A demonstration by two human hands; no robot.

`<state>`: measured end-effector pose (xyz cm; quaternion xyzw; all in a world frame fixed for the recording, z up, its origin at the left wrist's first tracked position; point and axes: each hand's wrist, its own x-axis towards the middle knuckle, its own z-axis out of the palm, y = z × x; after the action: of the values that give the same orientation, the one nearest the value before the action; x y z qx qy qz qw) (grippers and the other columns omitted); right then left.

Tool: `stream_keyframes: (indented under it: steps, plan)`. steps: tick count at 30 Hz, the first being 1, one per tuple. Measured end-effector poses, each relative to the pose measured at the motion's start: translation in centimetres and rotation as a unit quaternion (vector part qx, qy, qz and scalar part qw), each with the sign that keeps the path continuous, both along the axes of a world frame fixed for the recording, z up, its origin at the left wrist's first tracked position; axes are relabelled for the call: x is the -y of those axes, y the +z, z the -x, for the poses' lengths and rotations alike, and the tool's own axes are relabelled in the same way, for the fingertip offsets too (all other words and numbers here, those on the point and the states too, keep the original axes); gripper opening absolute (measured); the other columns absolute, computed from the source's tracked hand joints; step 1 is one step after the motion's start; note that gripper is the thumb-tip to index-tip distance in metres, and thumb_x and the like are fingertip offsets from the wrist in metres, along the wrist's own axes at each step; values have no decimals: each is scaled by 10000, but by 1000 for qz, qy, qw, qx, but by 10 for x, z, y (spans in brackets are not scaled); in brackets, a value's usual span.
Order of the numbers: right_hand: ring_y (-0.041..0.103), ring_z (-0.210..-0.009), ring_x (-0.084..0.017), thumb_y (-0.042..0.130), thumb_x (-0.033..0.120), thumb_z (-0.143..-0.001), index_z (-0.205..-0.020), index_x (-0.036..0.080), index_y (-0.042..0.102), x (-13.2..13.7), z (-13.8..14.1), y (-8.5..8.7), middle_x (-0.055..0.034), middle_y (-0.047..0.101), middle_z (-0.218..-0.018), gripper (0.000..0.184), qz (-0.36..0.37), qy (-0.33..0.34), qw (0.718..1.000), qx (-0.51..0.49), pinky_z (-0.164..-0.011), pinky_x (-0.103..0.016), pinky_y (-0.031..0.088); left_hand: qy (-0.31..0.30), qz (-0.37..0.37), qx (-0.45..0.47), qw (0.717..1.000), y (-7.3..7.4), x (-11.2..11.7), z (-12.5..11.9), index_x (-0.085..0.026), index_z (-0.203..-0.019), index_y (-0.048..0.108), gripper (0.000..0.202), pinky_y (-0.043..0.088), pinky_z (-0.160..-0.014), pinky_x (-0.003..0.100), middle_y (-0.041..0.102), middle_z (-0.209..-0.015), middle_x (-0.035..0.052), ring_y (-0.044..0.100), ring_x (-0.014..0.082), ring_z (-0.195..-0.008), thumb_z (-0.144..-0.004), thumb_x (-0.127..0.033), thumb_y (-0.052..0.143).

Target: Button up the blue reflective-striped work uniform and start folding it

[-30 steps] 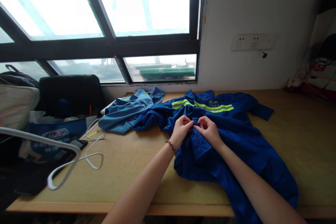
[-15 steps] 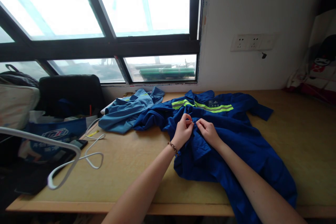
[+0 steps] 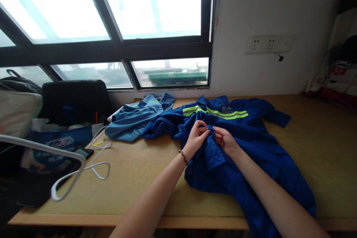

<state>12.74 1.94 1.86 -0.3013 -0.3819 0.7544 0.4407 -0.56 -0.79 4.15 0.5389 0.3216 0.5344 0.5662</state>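
Observation:
A dark blue work coverall (image 3: 267,156) with a yellow-green and grey reflective band across the chest lies spread over the wooden table. My left hand (image 3: 196,137), with a beaded bracelet at the wrist, pinches a fold of its front below the band. Close beside it, my right hand (image 3: 225,140) grips the same raised fold between thumb and fingers. The fingertips hide whatever small fastening may be there. A loose flap of the blue cloth hangs down between the two wrists. One trouser leg drops over the table's front edge beneath my right forearm.
A lighter blue garment (image 3: 134,119) lies crumpled left of the coverall. A white cable (image 3: 97,169) loops over the table's (image 3: 134,189) left part. Bags (image 3: 60,141) and a dark chair back (image 3: 75,100) stand at the left. Behind are a window and a wall socket (image 3: 267,44).
My right hand has turned and shifted slightly right, its fingers now more extended along the fold. My left hand has moved slightly right, still pinching. The coverall lies mostly as before.

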Motion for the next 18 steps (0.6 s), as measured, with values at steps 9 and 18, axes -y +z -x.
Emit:
stream_keyframes:
  steps: [9, 18]
  plan:
    - [343, -359, -50, 529, 549, -705, -589, 161, 478, 7, -6, 12, 44, 427, -445, 408, -135, -39, 980, 142, -322, -173, 191, 175, 122, 24, 977, -19, -16, 13, -172, -914, 410, 342, 422, -472, 180, 569, -632, -15, 524, 72, -477, -664, -237, 633]
    - [565, -567, -112, 773, 183, -455, -753, 178, 522, 6, -16, 20, 28, 575, -673, 390, -27, -70, 987, 140, -447, -189, 434, 142, 163, 53, 975, -14, -13, 13, -174, -969, 395, 353, 482, -556, 237, 582, -705, 11, 606, 124, -612, -703, -231, 620]
